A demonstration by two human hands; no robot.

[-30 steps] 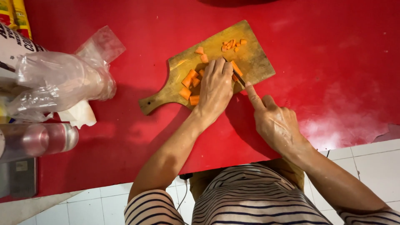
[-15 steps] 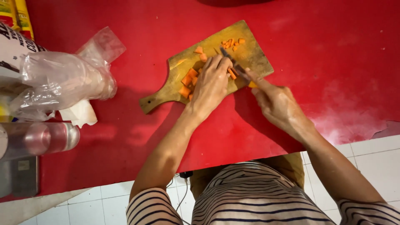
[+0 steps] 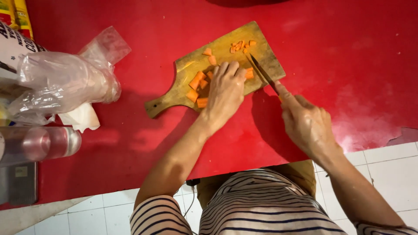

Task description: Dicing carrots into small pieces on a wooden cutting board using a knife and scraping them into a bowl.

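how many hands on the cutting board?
1. The left hand rests on the carrot pieces on the cutting board; the right hand holds the knife off its edge.

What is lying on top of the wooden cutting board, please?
Orange carrot chunks lie on the cutting board, with smaller bits near its far end. The left hand presses down beside the knife, hiding whatever it pins underneath.
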